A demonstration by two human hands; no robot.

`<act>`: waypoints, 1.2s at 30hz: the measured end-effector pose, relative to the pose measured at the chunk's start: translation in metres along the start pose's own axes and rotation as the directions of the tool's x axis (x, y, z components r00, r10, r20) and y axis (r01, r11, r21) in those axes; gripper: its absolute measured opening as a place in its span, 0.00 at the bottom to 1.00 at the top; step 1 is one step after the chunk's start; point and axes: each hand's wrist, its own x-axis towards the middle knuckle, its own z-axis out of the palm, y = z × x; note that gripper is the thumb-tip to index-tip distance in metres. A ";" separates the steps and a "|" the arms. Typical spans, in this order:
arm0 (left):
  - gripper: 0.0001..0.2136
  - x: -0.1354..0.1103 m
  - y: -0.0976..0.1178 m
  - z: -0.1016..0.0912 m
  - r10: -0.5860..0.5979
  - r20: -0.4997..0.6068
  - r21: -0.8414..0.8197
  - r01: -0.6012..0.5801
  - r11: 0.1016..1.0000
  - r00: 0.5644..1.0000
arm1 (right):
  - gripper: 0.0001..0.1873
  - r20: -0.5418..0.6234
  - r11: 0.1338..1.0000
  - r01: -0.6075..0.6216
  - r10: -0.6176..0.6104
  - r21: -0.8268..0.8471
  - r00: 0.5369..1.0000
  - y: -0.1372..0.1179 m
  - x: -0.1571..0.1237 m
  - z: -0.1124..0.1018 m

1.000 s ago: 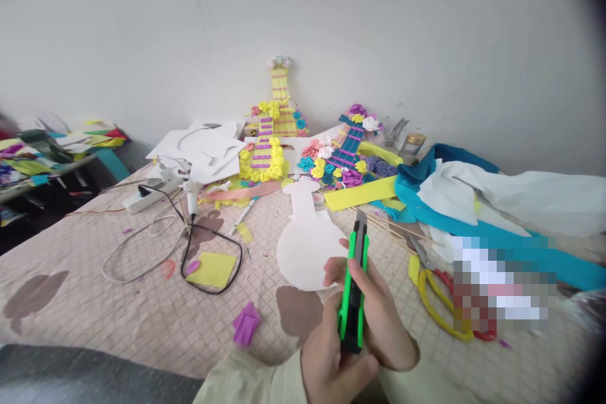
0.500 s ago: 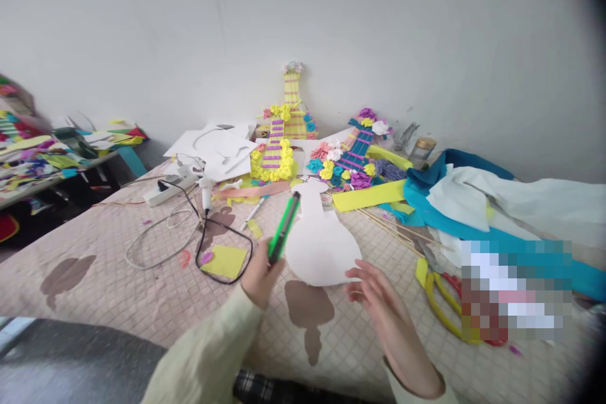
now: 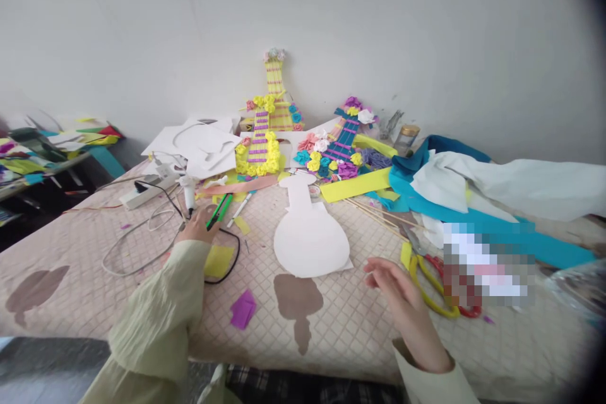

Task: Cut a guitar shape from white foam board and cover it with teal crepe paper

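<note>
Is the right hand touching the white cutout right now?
Apart. The head view shows a strip of patterned tablecloth between the right hand and the nearest edge of the white cutout.

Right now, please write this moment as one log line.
left hand: holds green utility knife | right hand: open, between white cutout and scissors | white cutout: on table

The left hand (image 3: 196, 227) holds a green cutter (image 3: 220, 211) beside a white corded tool (image 3: 188, 193). The right hand (image 3: 395, 284), loosely curled, is near a white guitar-shaped cutout (image 3: 310, 240) on the desk (image 3: 350, 322), with yellow-and-red scissors (image 3: 419, 265) beyond.
</note>
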 end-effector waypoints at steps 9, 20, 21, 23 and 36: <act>0.25 -0.096 0.014 -0.007 0.711 0.249 -0.269 -0.658 0.703 0.657 | 0.15 -0.057 0.992 0.023 -0.030 -0.124 0.998 0.014 0.005 0.008; 0.12 -0.078 0.028 -0.001 0.848 0.018 -0.344 -0.793 0.503 0.530 | 0.17 -0.070 0.986 0.001 -0.013 -0.169 0.998 0.032 0.003 0.008; 0.12 -0.061 0.035 -0.004 0.819 -0.036 -0.310 -0.786 0.535 0.572 | 0.17 -0.072 0.985 0.002 -0.015 -0.170 0.997 0.032 0.004 0.007; 0.13 -0.026 0.050 -0.009 0.725 -0.088 -0.233 -0.722 0.652 0.683 | 0.18 -0.076 0.986 -0.002 -0.011 -0.169 0.997 0.033 0.004 0.007; 0.26 -0.051 0.082 0.042 0.638 0.209 -0.343 -0.556 0.757 0.741 | 0.22 -0.015 0.952 0.123 -0.133 -0.279 0.991 0.030 0.008 0.014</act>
